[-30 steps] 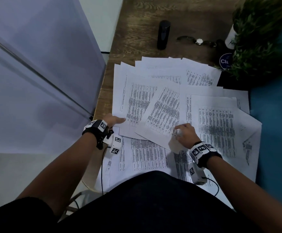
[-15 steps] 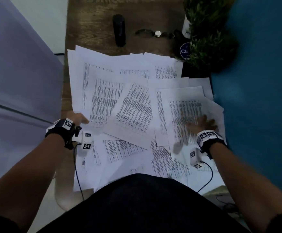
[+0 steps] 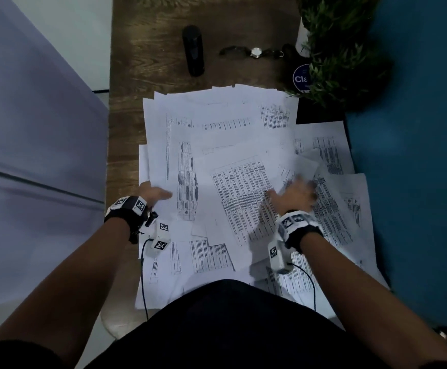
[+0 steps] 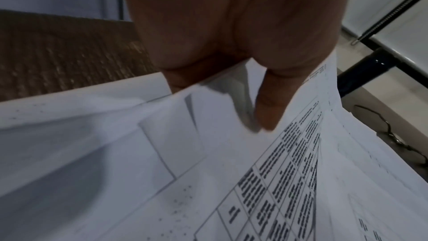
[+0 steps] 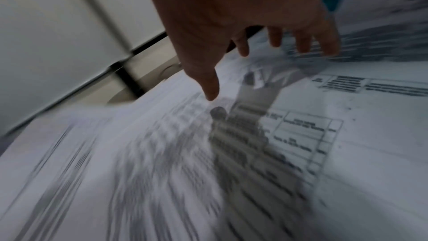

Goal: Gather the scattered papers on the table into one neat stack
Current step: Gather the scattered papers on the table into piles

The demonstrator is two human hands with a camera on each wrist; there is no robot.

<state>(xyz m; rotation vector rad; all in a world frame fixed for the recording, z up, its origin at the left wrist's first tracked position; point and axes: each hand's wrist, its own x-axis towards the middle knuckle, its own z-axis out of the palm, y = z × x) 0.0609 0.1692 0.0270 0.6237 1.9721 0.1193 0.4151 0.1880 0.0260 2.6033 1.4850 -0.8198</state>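
While left hand [image 3: 154,194] pinches papers [image 3: 217,145] (thumb atop); right hand [image 3: 294,195] splayed.

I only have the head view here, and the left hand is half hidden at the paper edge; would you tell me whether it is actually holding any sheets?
Observer: Yes. In the left wrist view the left hand pinches the edge of the papers, its thumb lying on top of a printed sheet.
Operator: Thank you. My view blurs the right hand; are its fingers curled?
Observer: No. The right wrist view shows the right hand with fingers spread and straight over the sheets, gripping nothing.
Operator: Is the palm pressed flat?
Observer: The palm is raised; its shadow falls on the printed table below, and the fingertips are too blurred to judge contact.
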